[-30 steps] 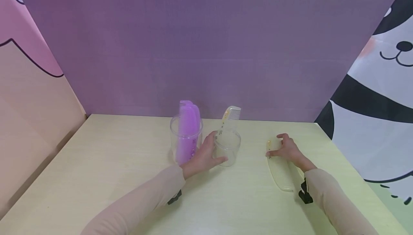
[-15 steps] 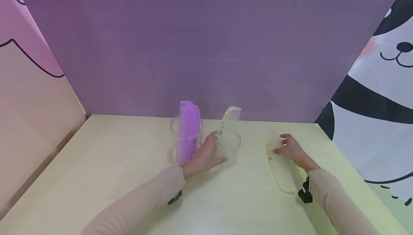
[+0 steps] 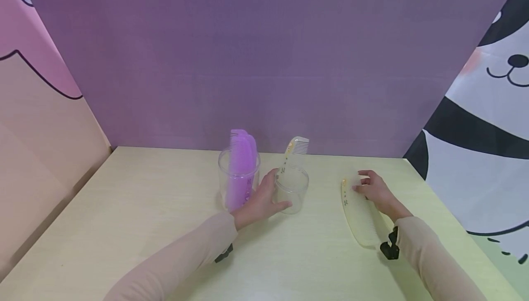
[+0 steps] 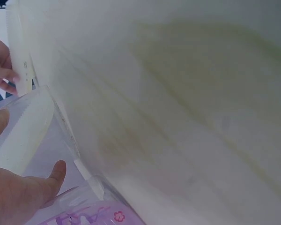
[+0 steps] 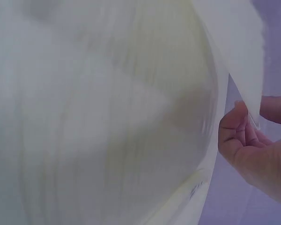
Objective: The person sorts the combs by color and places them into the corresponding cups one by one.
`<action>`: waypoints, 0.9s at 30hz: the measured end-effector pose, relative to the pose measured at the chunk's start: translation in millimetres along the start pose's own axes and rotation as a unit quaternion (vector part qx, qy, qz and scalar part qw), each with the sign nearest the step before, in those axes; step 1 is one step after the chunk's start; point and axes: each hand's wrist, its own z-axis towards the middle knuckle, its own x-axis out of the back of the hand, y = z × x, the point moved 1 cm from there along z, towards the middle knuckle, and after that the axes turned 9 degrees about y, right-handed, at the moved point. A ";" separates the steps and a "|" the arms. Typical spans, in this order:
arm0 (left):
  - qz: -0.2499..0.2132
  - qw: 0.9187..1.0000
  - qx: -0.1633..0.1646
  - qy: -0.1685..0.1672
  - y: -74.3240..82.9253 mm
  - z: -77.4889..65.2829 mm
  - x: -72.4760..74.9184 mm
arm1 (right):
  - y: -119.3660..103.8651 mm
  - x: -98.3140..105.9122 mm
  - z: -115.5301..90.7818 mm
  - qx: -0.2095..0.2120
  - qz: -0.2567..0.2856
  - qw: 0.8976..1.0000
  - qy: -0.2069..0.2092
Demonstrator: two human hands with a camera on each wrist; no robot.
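Observation:
My left hand [image 3: 261, 202] grips a clear plastic cup [image 3: 298, 196], thumb across its front. In this cup a pale comb [image 3: 295, 147] with a yellow flower print leans, its top above the rim. At the right, my right hand [image 3: 375, 192] pinches a pale, see-through comb [image 5: 241, 47] between thumb and fingers, as the right wrist view shows. Below that hand lies another pale printed comb [image 3: 352, 216] on the table. Just left of my left hand stands a second clear cup [image 3: 222, 177] with several purple combs [image 3: 239, 163] upright in it.
The light wooden table [image 3: 136, 204] ends at a purple backdrop [image 3: 264, 62]. A side panel with a panda picture [image 3: 487, 122] stands at the right, a pink and beige one [image 3: 37, 122] at the left. Black wrist mounts [image 3: 390, 248] hang under the sleeves.
My right hand has shifted slightly to the right, and its thumb has moved away from the left edge of the comb on the table. The left hand and both cups have stayed in place.

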 end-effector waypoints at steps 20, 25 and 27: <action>0.008 1.000 -0.005 0.002 -2.3 0.7 -1.0 | -26.4 6.1 -4.8 0.013 0.119 0.993 0.017; 0.007 1.000 -0.002 0.001 -3.3 0.8 -1.3 | -33.4 12.2 -4.6 0.016 0.137 0.990 0.010; 0.006 1.000 -0.001 0.001 -3.6 0.7 -1.5 | -36.2 15.0 -4.2 0.017 0.146 0.989 0.009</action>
